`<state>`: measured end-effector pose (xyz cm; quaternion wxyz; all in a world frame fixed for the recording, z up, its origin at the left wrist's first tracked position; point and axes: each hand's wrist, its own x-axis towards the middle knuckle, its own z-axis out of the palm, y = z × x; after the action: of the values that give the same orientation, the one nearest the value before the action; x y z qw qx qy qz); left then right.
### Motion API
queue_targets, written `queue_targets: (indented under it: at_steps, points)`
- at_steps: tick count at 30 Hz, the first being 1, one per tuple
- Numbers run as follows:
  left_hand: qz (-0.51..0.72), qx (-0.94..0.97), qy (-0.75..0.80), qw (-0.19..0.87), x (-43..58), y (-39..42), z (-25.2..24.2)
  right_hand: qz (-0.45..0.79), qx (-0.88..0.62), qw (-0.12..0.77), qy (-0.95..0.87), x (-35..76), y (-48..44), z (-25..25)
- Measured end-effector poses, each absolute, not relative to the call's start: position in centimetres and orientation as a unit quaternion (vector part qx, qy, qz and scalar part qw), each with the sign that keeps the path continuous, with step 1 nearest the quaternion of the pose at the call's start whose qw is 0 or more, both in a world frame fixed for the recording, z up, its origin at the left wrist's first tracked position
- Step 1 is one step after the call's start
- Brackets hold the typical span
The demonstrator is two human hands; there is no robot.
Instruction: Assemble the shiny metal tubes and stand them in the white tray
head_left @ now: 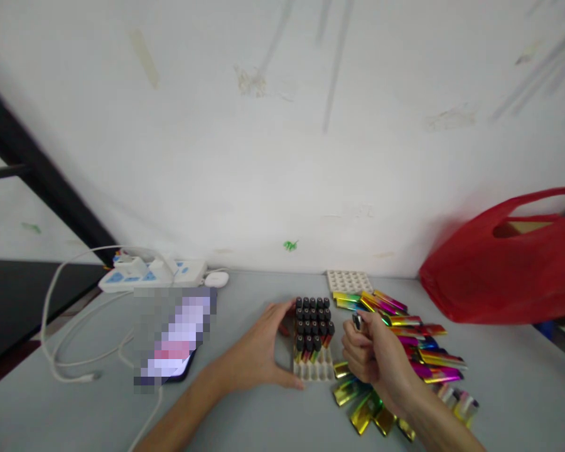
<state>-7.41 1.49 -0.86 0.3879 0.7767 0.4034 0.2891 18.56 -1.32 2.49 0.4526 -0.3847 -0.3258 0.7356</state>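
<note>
A white tray with rows of slots stands before me, with several black-topped pieces upright in its back and middle rows. Their lower bodies shine in mixed colours, and the front slots hold nothing. My left hand grips the tray along its left side, fingers at the back corner and thumb at the front. To the right of the tray, my right hand is closed around a small piece with a dark metallic top; its body is hidden by my fingers. Shiny multicoloured metallic casings lie spread around and beneath that hand.
A second white tray lies by the wall. Clear-bodied pieces sit at the lower right. A red bag stands at far right. On the left are a power strip, a phone, a white case and loose cables.
</note>
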Motion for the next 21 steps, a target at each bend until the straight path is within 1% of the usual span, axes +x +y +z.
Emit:
queue_targets:
  at_steps: [5, 9, 14, 19, 21]
  points:
    - [0.288, 0.775, 0.400, 0.395, -7.4, 1.5, -0.8, 0.725, -0.386, 0.460, -0.338, 18.5, -1.2, 2.4]
    - [0.286, 0.773, 0.408, 0.392, -7.4, 1.6, -1.0, 0.691, -0.418, 0.458, -0.371, 18.7, -0.7, 2.2]
    - [0.289, 0.776, 0.401, 0.393, -7.5, 1.6, -1.1, 0.559, -0.454, 0.540, -0.437, 18.9, -1.0, 3.0]
    - [0.284, 0.774, 0.405, 0.395, -7.5, 1.5, -1.0, 0.422, -0.456, 0.550, -0.557, 19.3, -1.5, 4.2]
    - [0.284, 0.773, 0.406, 0.396, -7.5, 1.5, -1.0, 0.398, -0.458, 0.541, -0.582, 19.6, -1.6, 4.4]
